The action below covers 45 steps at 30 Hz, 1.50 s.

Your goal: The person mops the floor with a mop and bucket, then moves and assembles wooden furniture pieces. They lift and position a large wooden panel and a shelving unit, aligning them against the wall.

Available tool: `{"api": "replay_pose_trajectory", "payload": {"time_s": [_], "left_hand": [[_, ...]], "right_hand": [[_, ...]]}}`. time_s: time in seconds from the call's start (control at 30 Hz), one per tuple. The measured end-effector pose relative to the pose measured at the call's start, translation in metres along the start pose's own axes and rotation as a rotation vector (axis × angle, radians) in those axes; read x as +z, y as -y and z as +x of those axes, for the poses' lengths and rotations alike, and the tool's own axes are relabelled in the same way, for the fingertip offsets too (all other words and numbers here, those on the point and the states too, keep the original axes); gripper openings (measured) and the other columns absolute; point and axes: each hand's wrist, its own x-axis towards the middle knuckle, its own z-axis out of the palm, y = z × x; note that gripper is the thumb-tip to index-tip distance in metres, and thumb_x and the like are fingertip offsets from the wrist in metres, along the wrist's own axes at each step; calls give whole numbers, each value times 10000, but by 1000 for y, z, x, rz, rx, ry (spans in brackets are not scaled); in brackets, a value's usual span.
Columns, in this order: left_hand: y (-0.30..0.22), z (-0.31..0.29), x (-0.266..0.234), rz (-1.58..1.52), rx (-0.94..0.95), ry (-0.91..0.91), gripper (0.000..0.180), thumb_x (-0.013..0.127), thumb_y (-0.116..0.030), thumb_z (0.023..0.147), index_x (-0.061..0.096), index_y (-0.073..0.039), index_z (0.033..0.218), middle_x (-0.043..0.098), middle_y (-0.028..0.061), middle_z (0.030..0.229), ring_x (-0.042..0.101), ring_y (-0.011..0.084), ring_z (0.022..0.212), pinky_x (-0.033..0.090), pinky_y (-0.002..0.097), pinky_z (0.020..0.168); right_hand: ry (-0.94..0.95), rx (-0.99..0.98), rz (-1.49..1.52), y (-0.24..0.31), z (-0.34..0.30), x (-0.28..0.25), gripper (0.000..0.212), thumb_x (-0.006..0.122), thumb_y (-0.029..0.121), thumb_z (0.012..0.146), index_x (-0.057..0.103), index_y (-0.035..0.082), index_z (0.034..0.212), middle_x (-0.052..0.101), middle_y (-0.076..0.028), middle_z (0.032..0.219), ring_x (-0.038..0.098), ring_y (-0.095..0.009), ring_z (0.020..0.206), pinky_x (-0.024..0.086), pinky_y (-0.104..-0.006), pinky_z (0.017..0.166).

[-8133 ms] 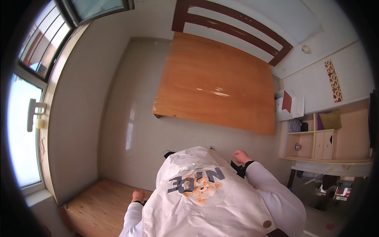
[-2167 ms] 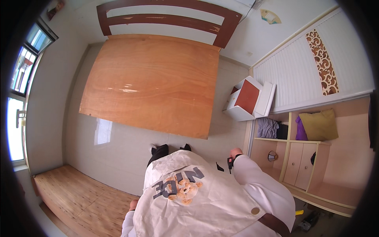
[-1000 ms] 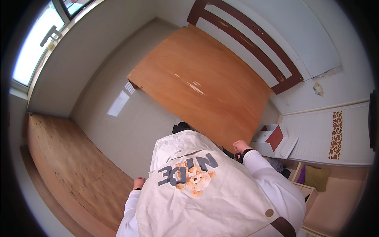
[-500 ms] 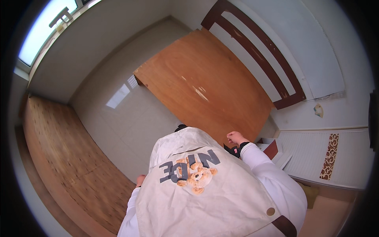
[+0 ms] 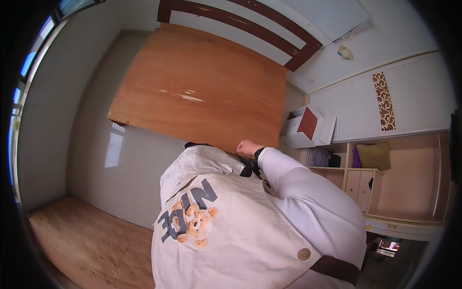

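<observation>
My right hand (image 5: 248, 148) shows just past the beige apron (image 5: 236, 231) I wear, its fingers curled in and nothing seen in them. A black band (image 5: 259, 153) circles that wrist, below a white sleeve (image 5: 293, 173). Beyond the hand lies a bare wooden bed board (image 5: 202, 86) with pale scuffs in its middle; the hand overlaps its near edge in the picture, and I cannot tell whether it touches. My left hand is out of sight, hidden by the apron or outside the picture.
A dark brown headboard (image 5: 240, 20) stands behind the board. At right are a small white cabinet (image 5: 296, 127) with a dark red panel and an open wardrobe (image 5: 404, 183) holding a cushion (image 5: 374, 156) and cloths. A low wooden platform (image 5: 96, 241) lies at lower left, tiled floor (image 5: 91, 168) between.
My view has turned to the right, so the bed board sits further left and more of the open wardrobe shows. The left hand, partly visible before, has gone out of sight.
</observation>
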Motion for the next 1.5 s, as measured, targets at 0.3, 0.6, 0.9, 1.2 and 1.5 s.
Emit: {"api": "replay_pose_trajectory", "payload": {"time_s": [0.3, 0.6, 0.9, 1.2, 1.5], "left_hand": [[-10, 18, -14, 25, 28, -3, 290, 607, -261, 773, 663, -49, 962, 665, 164, 948, 635, 285, 904, 496, 356, 774], [11, -12, -17, -83, -26, -86, 293, 615, -270, 781, 661, -54, 974, 665, 160, 957, 637, 277, 900, 497, 349, 771], [104, -98, 26, -328, -222, -139, 270, 639, -266, 767, 678, -46, 918, 681, 127, 882, 648, 233, 813, 499, 336, 728], [43, -129, -46, -492, -281, -125, 159, 592, -154, 804, 632, -25, 888, 638, 82, 750, 595, 178, 646, 486, 301, 589], [-81, -4, -201, -816, -220, -208, 163, 603, -151, 816, 604, -13, 903, 624, 53, 762, 572, 144, 611, 486, 278, 573]], "right_hand": [[-46, 53, 10, -26, -1, -27, 174, 604, 148, 809, 643, 21, 921, 630, -53, 717, 579, -137, 578, 480, -276, 525], [-113, 77, 69, -2, -10, -28, 143, 602, 166, 808, 649, 59, 889, 602, -27, 675, 562, -128, 564, 441, -276, 492], [0, 115, 45, 23, -10, 19, 86, 575, 138, 823, 630, 73, 827, 579, -27, 659, 519, -117, 512, 383, -271, 413], [42, 148, -149, 59, 12, 15, 131, 596, 200, 838, 637, 94, 902, 607, -14, 722, 582, -113, 596, 484, -281, 527], [38, 203, -200, 160, 89, 29, 124, 582, 175, 835, 642, 73, 874, 610, -39, 693, 581, -136, 565, 484, -290, 506]]}}
